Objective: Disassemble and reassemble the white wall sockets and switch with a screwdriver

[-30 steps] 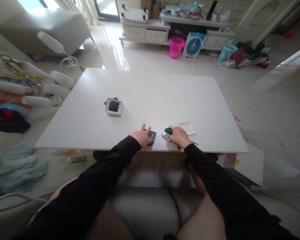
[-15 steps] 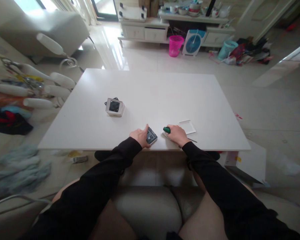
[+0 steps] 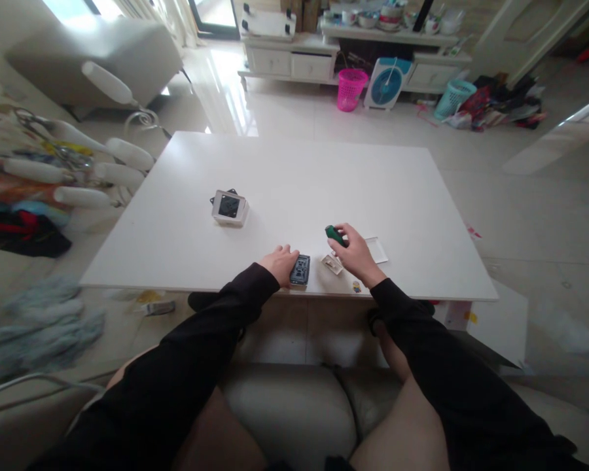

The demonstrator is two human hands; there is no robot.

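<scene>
My left hand (image 3: 281, 264) is closed on the left edge of a dark rectangular panel (image 3: 300, 269) with a pale pattern, which lies near the table's front edge. My right hand (image 3: 356, 252) grips a screwdriver by its green handle (image 3: 334, 234); the shaft is hidden by the hand. Just below that hand sits a small open white box (image 3: 332, 264) with small contents too tiny to name. A thin white rectangular frame (image 3: 381, 251) lies to the right, partly behind my right hand.
On the white table (image 3: 314, 176), a white box-like unit with a dark square centre (image 3: 229, 207) stands at the left, with a dark piece behind it. A small sticker (image 3: 356, 286) is at the front edge. Beyond are a pink basket (image 3: 351, 90) and a blue fan (image 3: 387, 84).
My right hand has risen slightly away from the small white box, turning the screwdriver so that its shaft no longer shows. The dark panel has turned straighter under my left hand.
</scene>
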